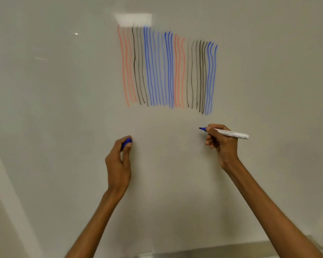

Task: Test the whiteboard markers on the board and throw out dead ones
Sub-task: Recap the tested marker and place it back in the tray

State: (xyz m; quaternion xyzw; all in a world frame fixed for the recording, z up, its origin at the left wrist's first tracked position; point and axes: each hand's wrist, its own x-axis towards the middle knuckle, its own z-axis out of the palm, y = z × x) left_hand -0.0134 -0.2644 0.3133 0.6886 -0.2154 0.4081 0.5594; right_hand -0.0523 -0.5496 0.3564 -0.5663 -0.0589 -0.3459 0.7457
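Whiteboard stripes run red, black, blue.

- Even, soft indoor light; board reads grey-white, dimmer toward the corners.
- Bright rectangular glare at top centre; small specks and streaks at upper left.
- Faint shadows beside both hands.
- Motion blur on left hand; lines slightly soft.
- Wide-angle bending at lower edges.

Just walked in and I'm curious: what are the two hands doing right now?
Left hand: closed on the blue cap.
Right hand: closed on the uncapped blue marker, tip off the whiteboard.
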